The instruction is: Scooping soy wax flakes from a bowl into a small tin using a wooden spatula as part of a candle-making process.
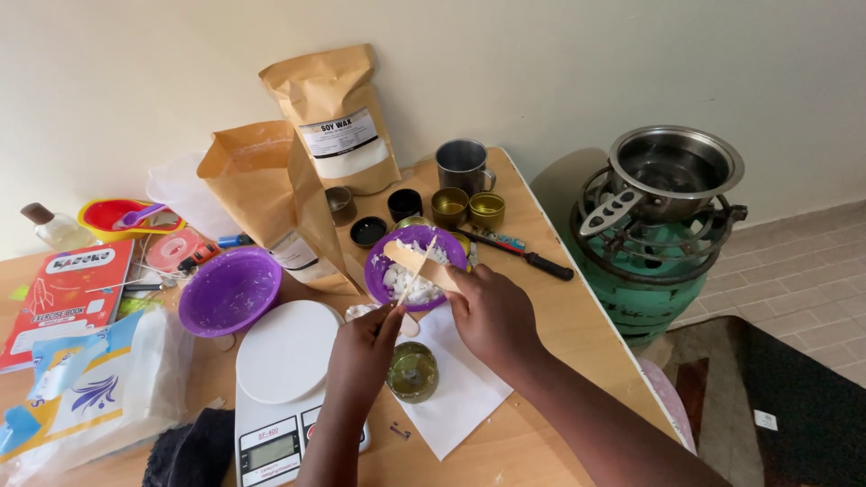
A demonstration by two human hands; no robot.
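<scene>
My right hand [494, 316] holds a flat wooden stick [413, 257] that reaches over a small purple bowl [384, 267] holding white wax flakes [406, 280]. My left hand [365, 352] pinches a thin white wick [413, 271] that rises over the same bowl. Just below my hands a small gold tin [414, 372] stands on a white sheet of paper [460, 388].
A white kitchen scale [284, 361] and a larger empty purple bowl [229, 290] lie to the left. Two brown paper bags [338, 117], a metal mug [463, 165], several small tins [469, 207] and a knife [528, 256] stand behind. A gas cylinder with a steel pot [672, 171] stands right of the table.
</scene>
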